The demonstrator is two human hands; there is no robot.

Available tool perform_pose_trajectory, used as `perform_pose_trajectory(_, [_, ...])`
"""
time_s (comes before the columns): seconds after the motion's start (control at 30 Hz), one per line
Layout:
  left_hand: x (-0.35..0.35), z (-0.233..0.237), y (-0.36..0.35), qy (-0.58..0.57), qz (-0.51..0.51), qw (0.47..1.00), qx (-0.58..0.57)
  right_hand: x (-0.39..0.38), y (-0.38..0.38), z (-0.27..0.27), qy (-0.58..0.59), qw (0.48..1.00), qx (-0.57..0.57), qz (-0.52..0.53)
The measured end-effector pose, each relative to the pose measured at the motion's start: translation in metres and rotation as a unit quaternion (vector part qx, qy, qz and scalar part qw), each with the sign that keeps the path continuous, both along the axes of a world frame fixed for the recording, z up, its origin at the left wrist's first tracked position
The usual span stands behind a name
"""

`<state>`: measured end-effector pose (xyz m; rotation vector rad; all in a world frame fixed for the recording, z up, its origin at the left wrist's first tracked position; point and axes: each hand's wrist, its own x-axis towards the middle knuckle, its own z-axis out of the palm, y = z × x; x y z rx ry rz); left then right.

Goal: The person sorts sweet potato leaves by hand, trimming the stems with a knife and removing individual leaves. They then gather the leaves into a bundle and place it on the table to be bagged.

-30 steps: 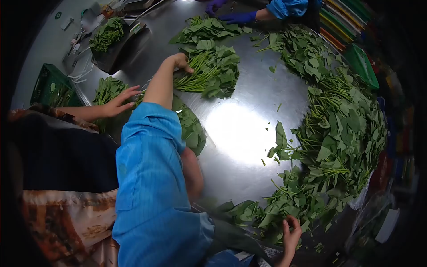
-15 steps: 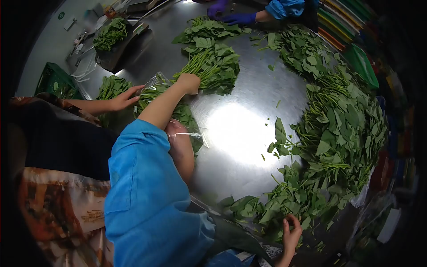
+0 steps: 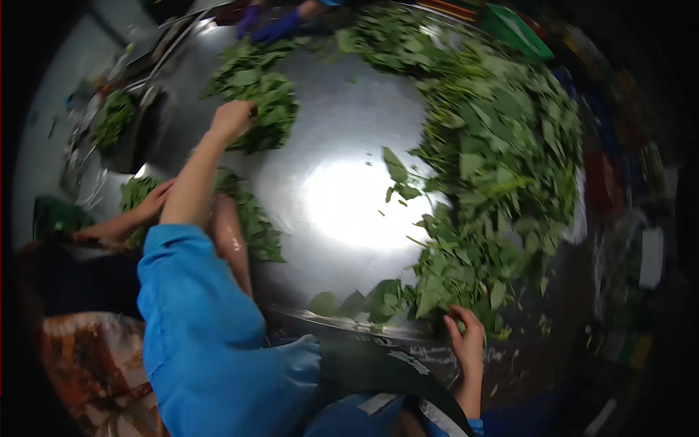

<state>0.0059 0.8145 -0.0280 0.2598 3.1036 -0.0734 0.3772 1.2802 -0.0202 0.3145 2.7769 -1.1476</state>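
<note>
My left hand [image 3: 233, 121], at the end of a blue sleeve [image 3: 196, 291], is closed at the stem end of a bunch of leafy greens [image 3: 273, 109] on the metal table [image 3: 335, 124]. Its fingertips are mostly hidden. By the table's near edge, my right hand [image 3: 470, 339] has its thumb and fingers curved and apart. It is beside the lower end of a large heap of leafy greens [image 3: 502, 146], and nothing shows in its grasp.
At the left, a co-worker's hand [image 3: 156, 198] and forearm [image 3: 229, 240] are by more greens [image 3: 251, 218]. Another person's purple gloves [image 3: 277, 28] are at the far edge. Greens lie on a dark scale-like device [image 3: 138, 131]. A green basket [image 3: 517, 33] stands behind the heap.
The view has swung right and blurred, so the table contents appear shifted left. My left hand remains closed at the bunch. My right hand stays beside the heap's near end.
</note>
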Motion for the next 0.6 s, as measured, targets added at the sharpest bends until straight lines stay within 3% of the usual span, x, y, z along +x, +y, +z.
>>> perform_pose_trajectory(0.07, [0.004, 0.010, 0.049, -0.026, -0.085, 0.986, 0.138, 0.016, 0.002, -0.004, 0.015, 1.000, -0.012, -0.020])
perform_pose_trajectory(0.13, [0.015, -0.003, 0.093, -0.037, -0.188, 0.960, 0.204, 0.032, 0.000, 0.001, 0.016, 0.998, -0.010, -0.058])
perform_pose_trajectory(0.33, [0.095, -0.069, 0.226, -0.142, -0.426, 0.862, 0.235, 0.094, 0.006, -0.014, 0.032, 0.987, 0.022, -0.157])
perform_pose_trajectory(0.4, [0.121, -0.098, 0.259, -0.144, -0.460, 0.828, 0.288, 0.109, 0.012, -0.015, 0.032, 0.983, 0.016, -0.178])
perform_pose_trajectory(0.47, [0.157, -0.105, 0.294, -0.175, -0.425, 0.814, 0.355, 0.121, 0.024, -0.022, 0.042, 0.975, -0.018, -0.215])
perform_pose_trajectory(0.6, [0.229, -0.125, 0.358, -0.139, -0.361, 0.824, 0.413, 0.105, 0.056, -0.035, 0.071, 0.968, -0.057, -0.234])
